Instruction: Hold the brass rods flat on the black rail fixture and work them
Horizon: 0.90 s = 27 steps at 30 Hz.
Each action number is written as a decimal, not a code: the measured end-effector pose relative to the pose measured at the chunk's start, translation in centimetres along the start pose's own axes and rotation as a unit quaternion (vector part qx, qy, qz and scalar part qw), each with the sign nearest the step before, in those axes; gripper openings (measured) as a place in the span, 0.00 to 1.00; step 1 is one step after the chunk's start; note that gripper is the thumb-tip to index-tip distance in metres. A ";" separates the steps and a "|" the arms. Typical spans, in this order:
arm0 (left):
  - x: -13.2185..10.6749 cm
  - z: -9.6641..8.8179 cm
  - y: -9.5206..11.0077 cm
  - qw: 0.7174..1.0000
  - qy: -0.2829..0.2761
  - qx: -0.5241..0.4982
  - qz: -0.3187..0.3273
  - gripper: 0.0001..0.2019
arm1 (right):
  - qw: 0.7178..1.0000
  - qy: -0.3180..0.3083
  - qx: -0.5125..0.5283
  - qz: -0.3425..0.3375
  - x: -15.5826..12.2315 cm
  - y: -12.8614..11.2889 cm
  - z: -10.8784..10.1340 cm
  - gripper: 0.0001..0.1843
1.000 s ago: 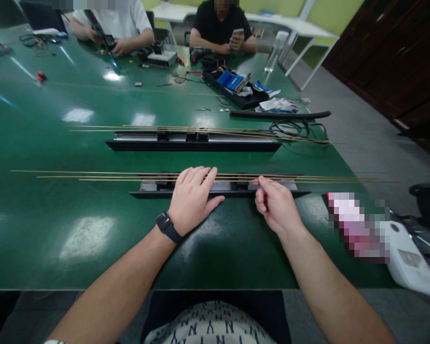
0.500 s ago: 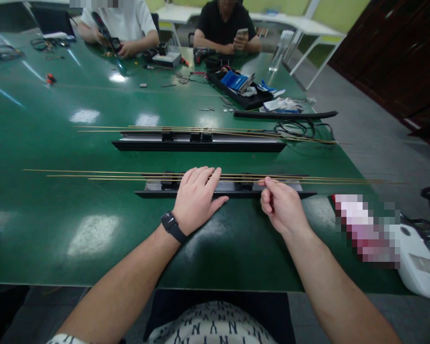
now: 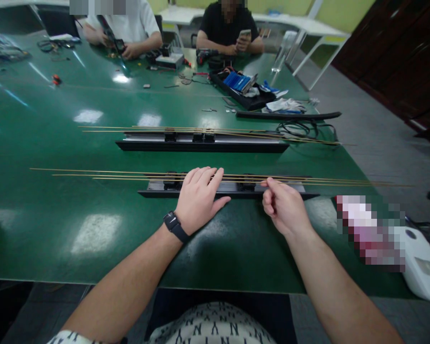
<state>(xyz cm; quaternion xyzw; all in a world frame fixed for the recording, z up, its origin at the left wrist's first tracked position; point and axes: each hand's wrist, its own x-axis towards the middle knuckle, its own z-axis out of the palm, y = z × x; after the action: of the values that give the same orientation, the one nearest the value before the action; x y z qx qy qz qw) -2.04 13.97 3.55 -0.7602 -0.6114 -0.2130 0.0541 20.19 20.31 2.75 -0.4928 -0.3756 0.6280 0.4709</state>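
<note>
Several thin brass-coloured rods lie lengthwise over a black-edged metal channel in front of me. A black block sits in the channel between my hands. My left hand, a watch on its wrist, rests flat over the rods and the channel, fingers stretched out and thumb apart. My right hand is closed near the channel's right end, thumb and forefinger pinched on a thin brass-coloured rod. Exactly which rod it grips I cannot tell. My left palm hides part of the channel.
Behind lies a second channel with similar rods. Farther back are a black strip, coiled cable, gloves and a black tray. A white device stands at right. Two people sit across the green table.
The whole view has shifted slightly, so everything appears a little farther right. Both hands keep their places on the rods and channel.
</note>
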 end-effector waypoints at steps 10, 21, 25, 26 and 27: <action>0.0 0.0 0.0 1.000 -0.001 -0.002 -0.001 0.31 | 1.000 -0.018 -0.016 0.001 -0.1 0.0 -0.1 0.17; 0.0 -0.1 0.1 1.000 -0.005 0.003 -0.002 0.31 | 1.000 -0.021 -0.017 -0.004 0.1 0.4 -0.2 0.17; 0.0 -0.1 0.0 1.000 -0.005 0.005 0.002 0.31 | 1.000 -0.022 -0.016 -0.007 0.1 0.3 -0.3 0.17; 0.0 -0.1 0.0 1.000 -0.004 0.005 0.002 0.31 | 1.000 -0.023 -0.015 -0.008 0.1 0.3 -0.3 0.17; 0.0 -0.1 0.0 1.000 -0.004 0.004 0.002 0.31 | 1.000 -0.023 -0.013 -0.009 0.1 0.3 -0.2 0.17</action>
<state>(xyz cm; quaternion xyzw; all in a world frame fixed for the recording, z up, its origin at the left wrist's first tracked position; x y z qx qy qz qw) -2.04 13.95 3.64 -0.7618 -0.6111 -0.2076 0.0554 20.37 20.35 2.41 -0.4807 -0.3991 0.6297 0.4617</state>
